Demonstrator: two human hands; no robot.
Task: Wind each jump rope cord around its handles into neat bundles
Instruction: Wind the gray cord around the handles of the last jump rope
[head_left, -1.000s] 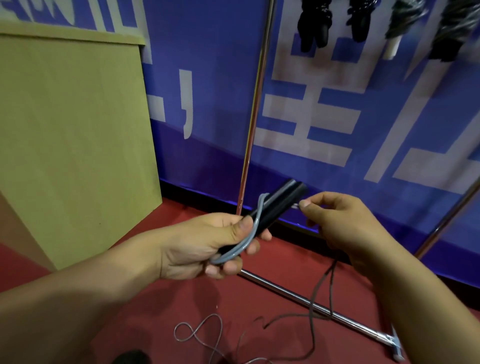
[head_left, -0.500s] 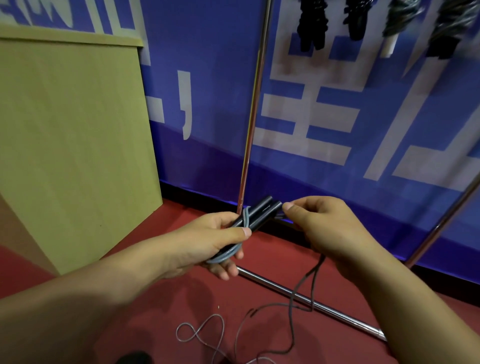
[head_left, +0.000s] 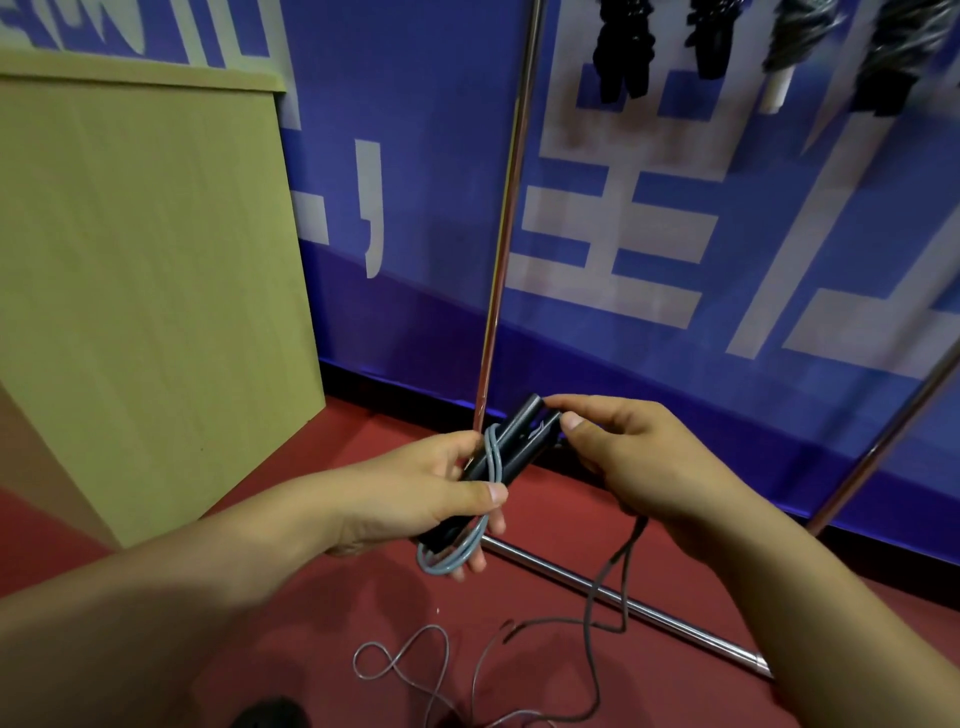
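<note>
The left hand grips both black handles; the right hand apparently pinches the grey cord at their tips.

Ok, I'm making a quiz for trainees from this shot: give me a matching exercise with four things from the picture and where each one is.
Things:
1. jump rope handles
2. loose cord
3. wooden panel
4. chrome pole

Places:
A. standing upright before the blue banner
B. at the far left of the view
C. held between both hands
D. lying in loops on the red floor

Pairs: 1-C, 2-D, 3-B, 4-A
</note>
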